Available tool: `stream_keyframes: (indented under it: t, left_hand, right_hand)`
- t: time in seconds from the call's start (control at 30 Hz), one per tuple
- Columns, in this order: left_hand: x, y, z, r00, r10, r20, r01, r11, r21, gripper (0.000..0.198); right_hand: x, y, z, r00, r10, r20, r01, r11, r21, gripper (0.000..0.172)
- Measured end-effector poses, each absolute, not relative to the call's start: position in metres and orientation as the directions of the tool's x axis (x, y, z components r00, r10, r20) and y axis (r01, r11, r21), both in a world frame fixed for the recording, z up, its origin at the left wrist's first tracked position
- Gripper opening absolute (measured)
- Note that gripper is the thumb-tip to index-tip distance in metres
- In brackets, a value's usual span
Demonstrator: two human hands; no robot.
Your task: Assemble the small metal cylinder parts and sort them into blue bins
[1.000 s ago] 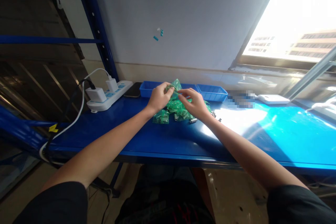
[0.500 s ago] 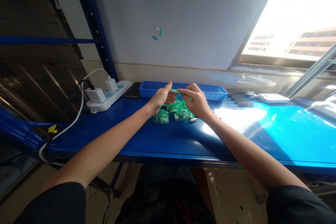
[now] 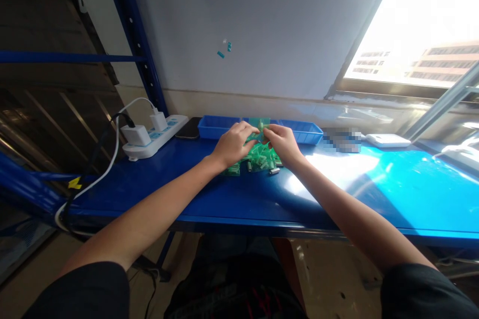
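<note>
Bag [image 3: 265, 122], green and see-through, is held up between the hands, above the pile [image 3: 260, 159] and before the far bins [image 3: 215, 127]. The right hand [image 3: 283, 143] seems to pinch it between thumb and fingers; the left hand [image 3: 234, 144] curls at its left side, whether gripping I cannot tell. A weak pinch could drop it among look-alikes; a hard tug might tear it, spilling contents near the loose part [image 3: 274, 171].

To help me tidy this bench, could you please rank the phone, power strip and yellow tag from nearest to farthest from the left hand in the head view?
From the left hand:
1. Phone: to its left.
2. Power strip: farther left.
3. Yellow tag: far left, lower in view.
</note>
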State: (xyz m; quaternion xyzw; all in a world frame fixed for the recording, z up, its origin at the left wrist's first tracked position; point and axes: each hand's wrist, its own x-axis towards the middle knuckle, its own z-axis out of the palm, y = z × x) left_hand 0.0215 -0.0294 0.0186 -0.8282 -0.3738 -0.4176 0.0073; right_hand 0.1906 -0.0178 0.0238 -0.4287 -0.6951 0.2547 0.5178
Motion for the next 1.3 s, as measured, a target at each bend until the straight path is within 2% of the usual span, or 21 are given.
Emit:
stream_keyframes:
  t: [0.07, 0.13, 0.17, 0.23, 0.3, 0.4, 0.5, 0.57, 0.6, 0.63, 0.7, 0.77, 0.87, 0.97, 1.03, 1.1, 1.2, 1.3]
  left_hand:
    - [0.022, -0.028, 0.020, 0.280, 0.706, 0.651, 0.568, -0.669, 0.480, 0.034]
    - [0.021, -0.025, 0.023, 0.168, 0.846, 0.506, 0.422, -0.526, 0.738, 0.048]
    - [0.020, -0.023, 0.025, 0.132, 0.903, 0.408, 0.335, -0.428, 0.839, 0.051]
    - [0.018, -0.020, 0.027, 0.096, 0.967, 0.237, 0.199, -0.252, 0.947, 0.042]
    - [0.014, -0.015, 0.030, 0.046, 0.988, 0.145, 0.123, -0.150, 0.981, 0.027]
    - [0.006, -0.007, 0.035, -0.104, 0.990, 0.098, -0.015, -0.100, 0.995, 0.020]
    - [-0.010, 0.001, 0.039, -0.195, 0.980, 0.049, -0.068, -0.064, 0.996, 0.033]
    - [-0.020, 0.005, 0.038, -0.110, 0.994, -0.010, 0.126, 0.024, 0.992, 0.050]
    - [-0.023, 0.006, 0.036, -0.088, 0.996, 0.020, 0.285, 0.006, 0.958, 0.056]
    - [-0.025, 0.006, 0.033, -0.083, 0.990, 0.117, 0.462, -0.066, 0.884, 0.055]
    - [-0.024, 0.006, 0.024, 0.013, 0.937, 0.348, 0.731, -0.246, 0.636, 0.043]
    - [-0.018, 0.005, 0.015, 0.160, 0.865, 0.476, 0.832, -0.378, 0.406, 0.030]
    - [-0.006, 0.002, 0.007, 0.292, 0.824, 0.485, 0.859, -0.449, 0.245, 0.029]
    - [0.000, 0.001, 0.006, 0.307, 0.832, 0.463, 0.889, -0.424, 0.172, 0.022]
    - [0.001, 0.001, 0.009, 0.265, 0.823, 0.503, 0.891, -0.408, 0.197, 0.021]
    - [-0.001, 0.001, 0.015, 0.191, 0.805, 0.561, 0.848, -0.424, 0.320, 0.020]
    - [-0.005, -0.001, 0.022, 0.120, 0.834, 0.539, 0.650, -0.476, 0.592, 0.021]
    - [-0.006, -0.003, 0.024, 0.169, 0.867, 0.468, 0.479, -0.487, 0.730, 0.025]
  right_hand:
    - [0.192, -0.017, 0.020, -0.138, 0.728, 0.671, 0.473, 0.644, -0.602, 0.023]
    - [0.192, -0.017, 0.016, -0.237, 0.577, 0.782, 0.559, 0.739, -0.376, 0.025]
    - [0.193, -0.017, 0.015, -0.280, 0.528, 0.802, 0.572, 0.762, -0.302, 0.028]
    - [0.192, -0.017, 0.014, -0.320, 0.485, 0.814, 0.575, 0.782, -0.241, 0.032]
    - [0.191, -0.018, 0.014, -0.331, 0.467, 0.820, 0.574, 0.789, -0.217, 0.031]
    - [0.191, -0.019, 0.016, -0.335, 0.458, 0.823, 0.587, 0.785, -0.198, 0.031]
    - [0.192, -0.017, 0.016, -0.337, 0.497, 0.800, 0.621, 0.756, -0.208, 0.031]
    - [0.194, -0.015, 0.016, -0.343, 0.531, 0.775, 0.638, 0.737, -0.222, 0.030]
    - [0.196, -0.014, 0.015, -0.345, 0.545, 0.764, 0.645, 0.729, -0.229, 0.029]
    - [0.197, -0.012, 0.015, -0.347, 0.558, 0.754, 0.652, 0.721, -0.234, 0.029]
    - [0.200, -0.010, 0.014, -0.354, 0.584, 0.730, 0.669, 0.704, -0.239, 0.029]
    - [0.201, -0.008, 0.013, -0.366, 0.607, 0.706, 0.687, 0.688, -0.235, 0.027]
    - [0.201, -0.007, 0.012, -0.401, 0.624, 0.671, 0.698, 0.682, -0.217, 0.026]
    - [0.199, -0.007, 0.011, -0.434, 0.628, 0.646, 0.697, 0.688, -0.201, 0.025]
    - [0.197, -0.008, 0.010, -0.437, 0.629, 0.643, 0.692, 0.691, -0.206, 0.025]
    - [0.196, -0.009, 0.011, -0.407, 0.637, 0.655, 0.679, 0.691, -0.250, 0.026]
    - [0.195, -0.009, 0.013, -0.287, 0.694, 0.660, 0.622, 0.659, -0.423, 0.034]
    - [0.195, -0.009, 0.016, -0.183, 0.770, 0.612, 0.521, 0.603, -0.604, 0.042]
